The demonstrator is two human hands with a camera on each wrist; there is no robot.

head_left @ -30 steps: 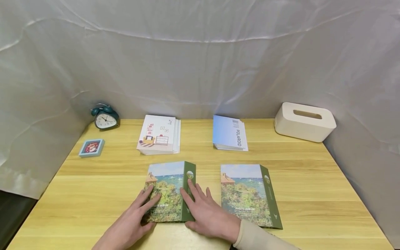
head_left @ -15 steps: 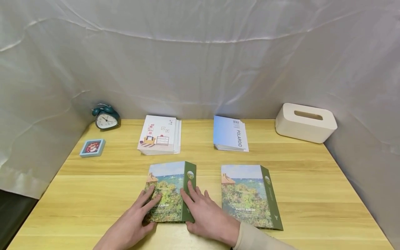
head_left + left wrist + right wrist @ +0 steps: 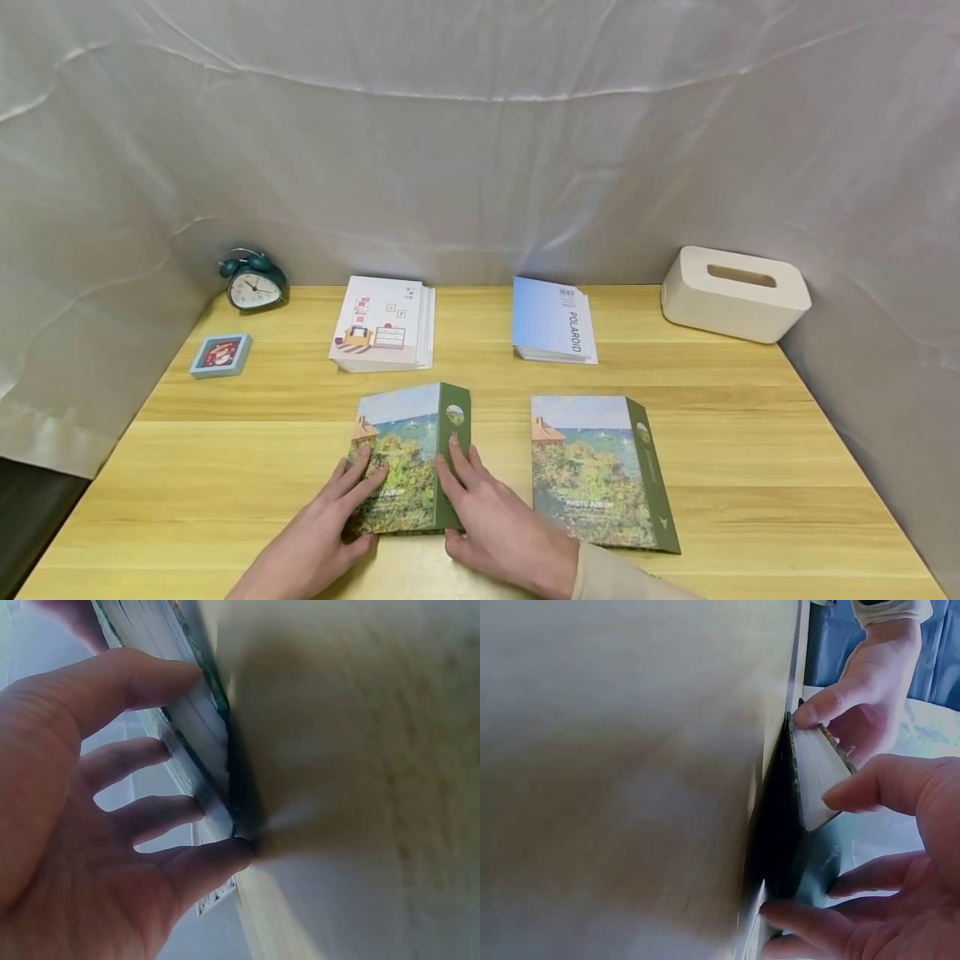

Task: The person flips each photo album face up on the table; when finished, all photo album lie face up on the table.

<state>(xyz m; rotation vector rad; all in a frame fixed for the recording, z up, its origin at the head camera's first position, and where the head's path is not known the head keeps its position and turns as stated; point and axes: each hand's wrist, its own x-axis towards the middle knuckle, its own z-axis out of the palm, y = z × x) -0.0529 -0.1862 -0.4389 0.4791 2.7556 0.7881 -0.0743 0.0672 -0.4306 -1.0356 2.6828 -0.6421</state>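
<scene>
A photo album (image 3: 405, 433) with a painted seaside cover and green spine lies between both hands in the head view. My left hand (image 3: 318, 529) holds its left side, fingers over the cover and thumb at the near edge. On the spine side, my right hand (image 3: 506, 533) grips it, fingers on the spine and thumb at the near edge. Both wrist views show the thumbs against the white page edges (image 3: 817, 776). A matching second album (image 3: 588, 467) lies flat just to the right, touched by neither hand's fingers.
Behind the albums stand a stack of white illustrated booklets (image 3: 378, 325) and a blue-white Polaroid stack (image 3: 547, 317). A green alarm clock (image 3: 255, 287) and small blue frame (image 3: 221, 356) are at left. A white tissue box (image 3: 731, 304) stands back right, before the grey curtain (image 3: 480, 167).
The spine side of the left album has risen slightly and shifted a little left, with the right hand on it. The left hand and the other objects stay almost in place.
</scene>
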